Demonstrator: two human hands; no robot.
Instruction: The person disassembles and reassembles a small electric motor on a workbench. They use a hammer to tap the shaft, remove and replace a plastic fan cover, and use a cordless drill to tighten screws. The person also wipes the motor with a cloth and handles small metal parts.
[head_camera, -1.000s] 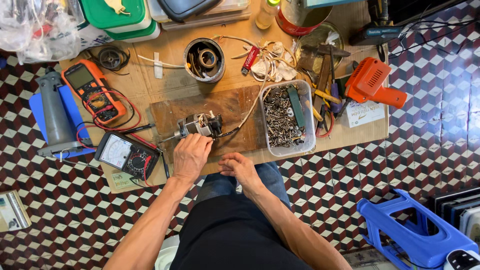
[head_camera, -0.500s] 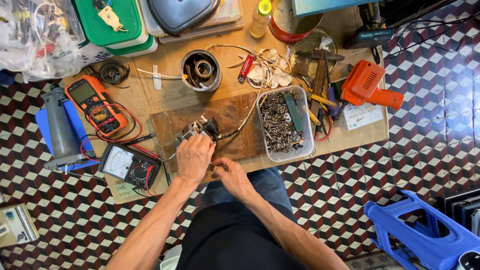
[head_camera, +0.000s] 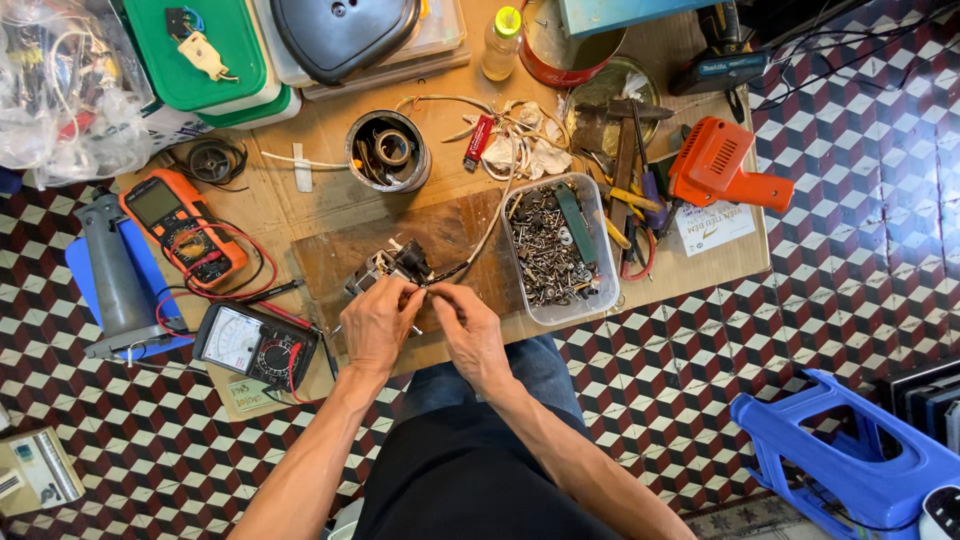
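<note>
A small electric motor (head_camera: 392, 268) with a dark body and loose wires rests on a brown wooden board (head_camera: 460, 235) on the low table. My left hand (head_camera: 378, 322) covers the motor's near side, fingers curled on it. My right hand (head_camera: 466, 328) sits just to its right, fingertips pinching a thin wire (head_camera: 440, 283) that comes off the motor. A pale cable (head_camera: 492, 228) runs from the motor up toward a heap of cords.
A clear tub of screws (head_camera: 560, 250) stands right of the board. Two multimeters, orange (head_camera: 180, 225) and black (head_camera: 252, 345), lie left. A tin of tape rolls (head_camera: 388, 152), an orange power tool (head_camera: 722, 175), hand tools and green boxes (head_camera: 205, 55) crowd the back. A blue stool (head_camera: 845, 455) stands at right.
My right hand has moved up from the table's front edge to the motor and taken a wire. My left hand stayed on the motor. The camera came closer.
</note>
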